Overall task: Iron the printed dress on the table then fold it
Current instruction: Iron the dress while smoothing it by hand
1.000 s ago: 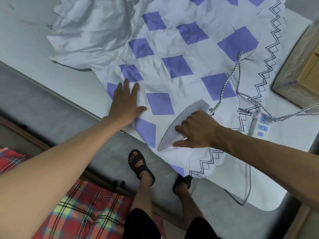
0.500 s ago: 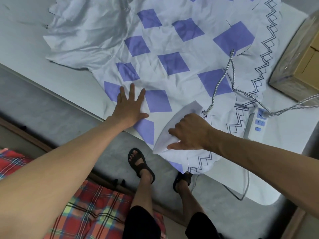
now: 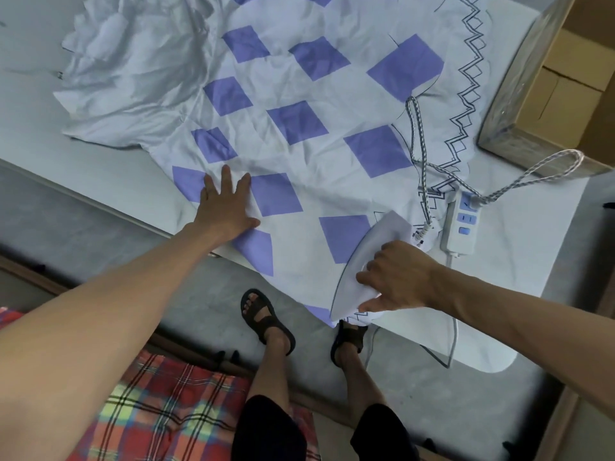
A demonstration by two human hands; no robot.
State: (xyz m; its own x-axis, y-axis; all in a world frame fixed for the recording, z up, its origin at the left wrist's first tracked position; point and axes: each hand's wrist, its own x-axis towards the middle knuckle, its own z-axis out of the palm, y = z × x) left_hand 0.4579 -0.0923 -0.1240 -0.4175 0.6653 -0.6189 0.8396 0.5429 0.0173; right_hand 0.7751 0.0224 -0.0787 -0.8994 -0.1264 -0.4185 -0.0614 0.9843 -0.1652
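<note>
The printed dress (image 3: 299, 121) lies spread over the table (image 3: 532, 261), its near hem overhanging the edge. The right hand (image 3: 399, 277) curls round the iron (image 3: 362, 257) at the near-right hem, with the iron's nose pointing near. The left hand (image 3: 226, 207) presses flat on the dress further left, its digits straight, and the creased cloth lies beyond it, far-left.

I reach my bare left arm forward and lay my left hand (image 3: 226, 207) palm down on the dress (image 3: 299, 154), fingers straight and slightly spread, thumb out to the right. My right arm comes in from the right edge, forearm bare, wrist slightly bent. My right hand (image 3: 396, 277) sits knuckles up, fingers curled round the handle of the iron (image 3: 382, 227), thumb along its near side. My hands are well apart, the left one farther from me.
</note>
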